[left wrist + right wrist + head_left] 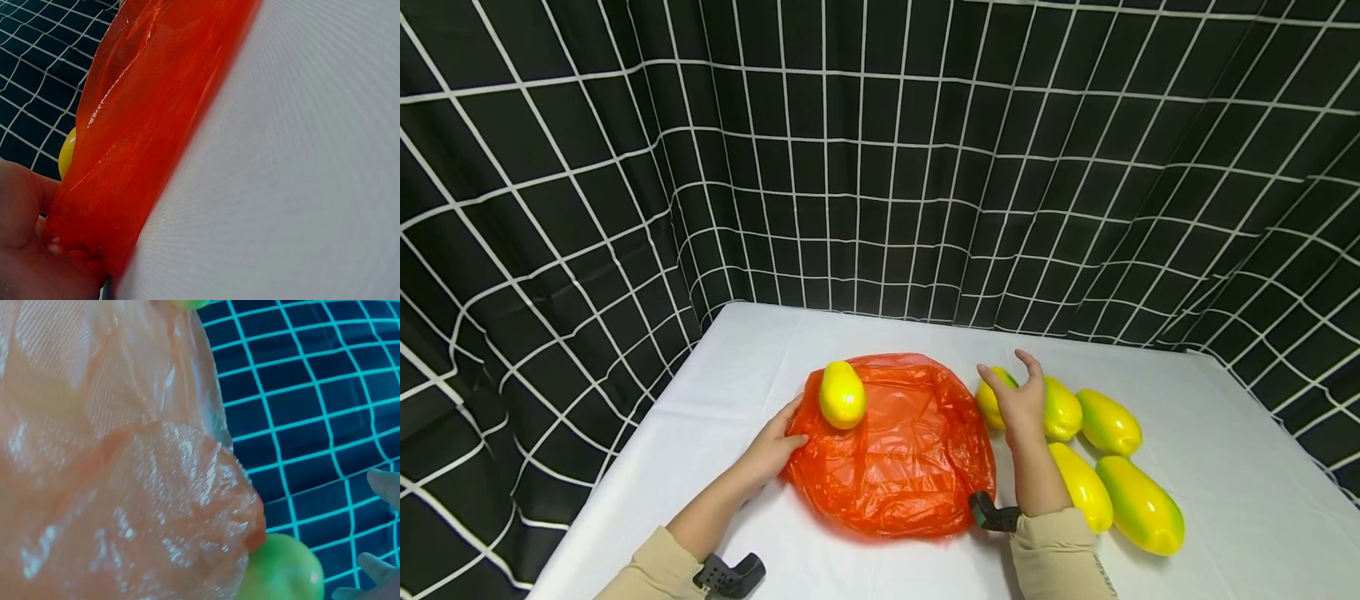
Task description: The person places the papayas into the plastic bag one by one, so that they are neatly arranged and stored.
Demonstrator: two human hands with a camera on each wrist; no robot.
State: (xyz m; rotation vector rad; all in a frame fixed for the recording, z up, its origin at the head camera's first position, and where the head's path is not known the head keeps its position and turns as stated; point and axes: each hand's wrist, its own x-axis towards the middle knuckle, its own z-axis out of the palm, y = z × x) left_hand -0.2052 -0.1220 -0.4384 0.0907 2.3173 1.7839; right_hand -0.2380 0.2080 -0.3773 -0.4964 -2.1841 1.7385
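Note:
A thin red plastic bag lies spread in a round shape on the table. My left hand grips its left edge, thumb on the near side and fingers partly behind the film. One glossy yellow papaya-like fruit rests on the bag's upper left part, uncovered by film. To the right of the bag, my right hand is raised with fingers spread and holds nothing. It overlaps a yellow-green fruit in the head view; in the right wrist view, a green-yellow fruit shows beside the bag and fingers.
Several more yellow-green fruits, including one at the near right, lie right of my right forearm. A white cloth covers the table. Black curtains with a white grid stand behind and at both sides.

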